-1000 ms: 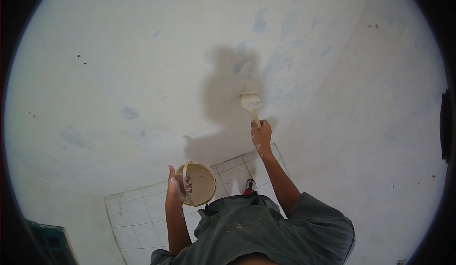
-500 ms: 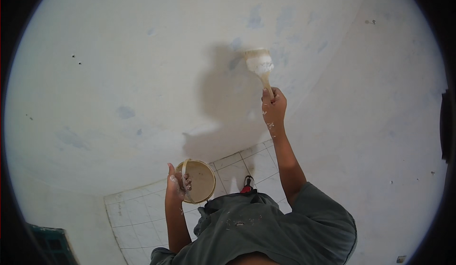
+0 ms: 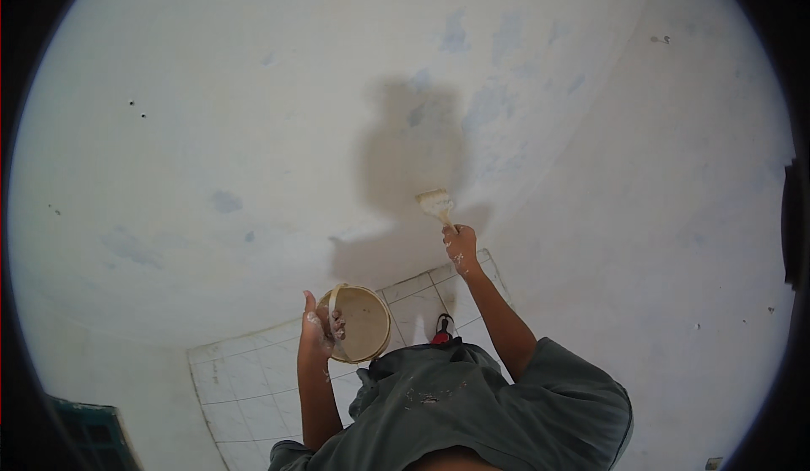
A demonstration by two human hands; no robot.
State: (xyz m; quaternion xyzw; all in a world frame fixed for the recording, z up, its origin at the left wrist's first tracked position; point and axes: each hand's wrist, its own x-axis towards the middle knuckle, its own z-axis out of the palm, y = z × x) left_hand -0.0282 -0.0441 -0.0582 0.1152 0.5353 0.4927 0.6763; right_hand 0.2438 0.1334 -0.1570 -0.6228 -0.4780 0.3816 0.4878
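Observation:
My right hand point(image 3: 461, 247), specked with white, is closed around the handle of a wide paintbrush point(image 3: 434, 203). White paint coats the brush, whose bristles point up and left against or close to the white wall point(image 3: 295, 150); whether they touch I cannot tell. At lower left my left hand point(image 3: 317, 328) has its fingers curled round the handle of a round cream bucket point(image 3: 364, 326), thumb sticking up. The bucket hangs tilted, its open mouth toward me, and its inside is smeared with pale paint.
Bluish-grey patches point(image 3: 226, 201) mark the wall, with my shadow point(image 3: 413, 150) across its middle. White floor tiles point(image 3: 253, 378) lie below, with my sandalled foot point(image 3: 444, 326) on them. A dark green frame point(image 3: 91, 429) stands at lower left, and a small socket point(image 3: 714, 462) sits at lower right.
My right hand has brought the paintbrush down and slightly left, from high on the wall to lower on it. My left hand and the bucket have barely moved.

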